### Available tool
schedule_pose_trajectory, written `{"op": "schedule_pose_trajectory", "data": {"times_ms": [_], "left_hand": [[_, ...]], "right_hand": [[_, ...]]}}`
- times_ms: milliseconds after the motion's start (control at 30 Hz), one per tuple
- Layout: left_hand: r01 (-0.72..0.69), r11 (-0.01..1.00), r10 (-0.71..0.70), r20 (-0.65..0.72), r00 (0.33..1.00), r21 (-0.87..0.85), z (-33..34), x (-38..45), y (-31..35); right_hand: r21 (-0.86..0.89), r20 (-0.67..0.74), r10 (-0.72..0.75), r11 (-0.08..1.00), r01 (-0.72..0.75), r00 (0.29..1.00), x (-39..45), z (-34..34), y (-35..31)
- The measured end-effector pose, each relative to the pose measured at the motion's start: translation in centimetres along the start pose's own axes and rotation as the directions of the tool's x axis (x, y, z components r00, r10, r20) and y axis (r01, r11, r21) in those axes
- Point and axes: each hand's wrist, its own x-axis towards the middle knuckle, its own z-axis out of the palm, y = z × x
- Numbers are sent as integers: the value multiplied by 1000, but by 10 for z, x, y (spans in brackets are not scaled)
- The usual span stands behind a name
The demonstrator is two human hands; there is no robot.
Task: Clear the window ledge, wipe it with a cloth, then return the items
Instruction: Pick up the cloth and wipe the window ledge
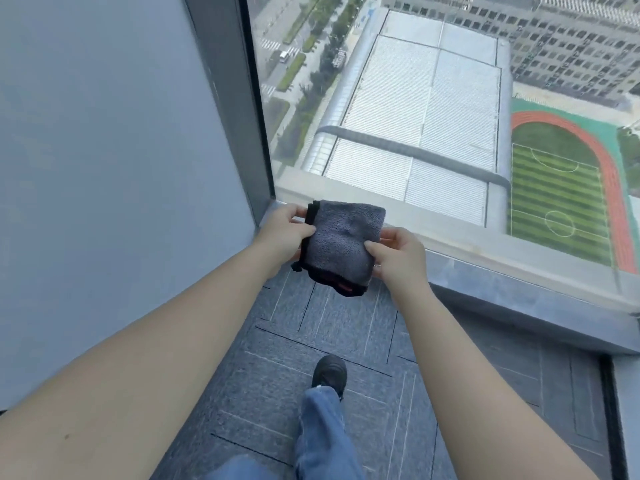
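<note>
A folded grey cloth (341, 242) with black edging and a small red tag is held up in front of me, above the near left end of the window ledge (502, 282). My left hand (284, 233) grips its left edge, thumb on top. My right hand (398, 252) pinches its right edge. The grey stone ledge runs from the left corner toward the lower right along the base of the window. No items are visible on the part of the ledge in view.
A pale wall (104, 168) and dark window frame (242, 109) stand at the left. Grey carpet tiles (311, 341) cover the floor, with my jeans leg and black shoe (329, 372) on them. A dark strip (609, 410) borders the floor at right.
</note>
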Motion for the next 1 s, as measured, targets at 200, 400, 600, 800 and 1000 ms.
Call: {"op": "schedule_pose_trajectory", "data": {"times_ms": [200,400,600,800,1000], "left_hand": [[88,994,-88,-9,996,71,31,133,-59],[46,994,-39,-71,997,101,46,269,-143],[-24,995,35,-117,992,100,59,394,-227],[-113,988,124,-100,987,108,62,462,-272],[-187,869,262,-106,959,457,48,460,-274]], "right_hand": [[-15,-90,30,999,-31,995,123,24,83],[-160,-101,-72,986,55,992,239,61,170],[-322,-69,-173,936,142,983,345,95,258],[-541,27,-251,810,226,968,402,119,304],[-818,144,-301,500,285,943,411,130,307]]}}
